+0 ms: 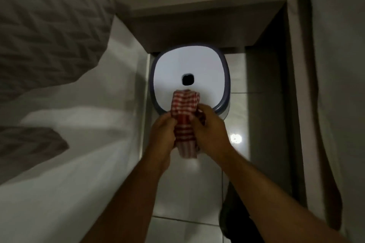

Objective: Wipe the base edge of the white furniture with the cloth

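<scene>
Both grips, left hand (161, 130) and right hand (210, 128), bunch checked cloth (184, 108) over stool (167, 69)

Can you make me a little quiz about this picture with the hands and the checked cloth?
1. True or false: only one hand holds the red-and-white checked cloth.
2. What shape is the dark hole in the white stool top? A) long slot B) small rounded square C) star
3. Fill in: the floor under the stool is covered in shiny ____.

Key:
1. False: the left hand and right hand both grip it.
2. B
3. tiles
</scene>
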